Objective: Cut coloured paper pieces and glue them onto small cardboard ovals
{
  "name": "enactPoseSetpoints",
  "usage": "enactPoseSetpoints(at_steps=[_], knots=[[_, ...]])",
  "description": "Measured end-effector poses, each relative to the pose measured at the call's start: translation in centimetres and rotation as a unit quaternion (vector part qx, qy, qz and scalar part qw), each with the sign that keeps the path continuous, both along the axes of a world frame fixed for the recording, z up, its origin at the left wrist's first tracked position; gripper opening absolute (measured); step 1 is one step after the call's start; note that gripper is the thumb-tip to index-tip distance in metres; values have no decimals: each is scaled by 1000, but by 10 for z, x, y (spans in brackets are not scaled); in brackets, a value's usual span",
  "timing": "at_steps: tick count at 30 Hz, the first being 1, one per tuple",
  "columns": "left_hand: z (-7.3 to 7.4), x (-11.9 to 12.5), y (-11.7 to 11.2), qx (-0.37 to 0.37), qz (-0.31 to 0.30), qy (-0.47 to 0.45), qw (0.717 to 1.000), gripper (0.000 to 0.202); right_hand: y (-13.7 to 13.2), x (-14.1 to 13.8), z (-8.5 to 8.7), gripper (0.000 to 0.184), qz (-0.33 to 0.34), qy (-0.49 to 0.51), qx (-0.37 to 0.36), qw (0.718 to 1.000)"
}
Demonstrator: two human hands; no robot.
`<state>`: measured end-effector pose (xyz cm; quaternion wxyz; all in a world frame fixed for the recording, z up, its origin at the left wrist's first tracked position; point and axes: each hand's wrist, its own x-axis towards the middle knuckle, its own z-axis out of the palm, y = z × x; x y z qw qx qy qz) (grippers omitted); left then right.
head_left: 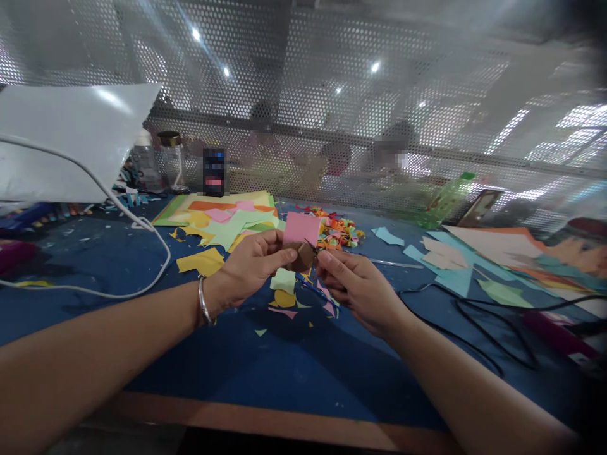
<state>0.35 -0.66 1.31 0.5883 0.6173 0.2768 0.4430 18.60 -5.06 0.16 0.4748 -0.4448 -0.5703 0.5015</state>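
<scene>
My left hand (pixel 256 262) pinches a pink piece of paper (pixel 301 229) together with a small brown cardboard piece (pixel 305 256) that lies against its lower part. Close by on the right, my right hand (pixel 355 284) is closed around small scissors (pixel 313 245). Their dark blades reach to the edge of the pink paper, and the handles are mostly hidden by my fingers. Under both hands, light green, yellow and pink paper scraps (pixel 284 298) lie on the blue tabletop (pixel 265 373). A pile of small multicoloured paper pieces (pixel 339 230) sits just behind the pink paper.
Coloured sheets and offcuts (pixel 237 221) spread at the back left, with more sheets (pixel 493 253) at the right. A white cable (pixel 161 240) loops across the left, and black cables (pixel 474 328) cross the right. Jars (pixel 171 161), a phone (pixel 214 172) and a green bottle (pixel 446 199) stand before a perforated partition (pixel 322 82).
</scene>
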Motion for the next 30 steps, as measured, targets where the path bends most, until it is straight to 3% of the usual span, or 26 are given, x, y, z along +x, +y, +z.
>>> enactPoseSetpoints(at_steps=[3,9,16,24,30], knots=[[-1,0,0,-3,-1,-12,1000,7,1,1,-2,47,0,-4,-1,1000],[-1,-1,-2,-13,-3,-12,1000,33,1,0,0,51,-10,-6,-5,1000],[-6,-2,0,22,-5,-1,1000,33,2,2,1,50,-3,-37,10,999],[-9,-7,4,152,-1,56,987,51,4,5,-2,51,-10,-88,39,995],[-7,-9,9,137,-5,73,988,50,3,5,-1,52,-15,-100,39,994]])
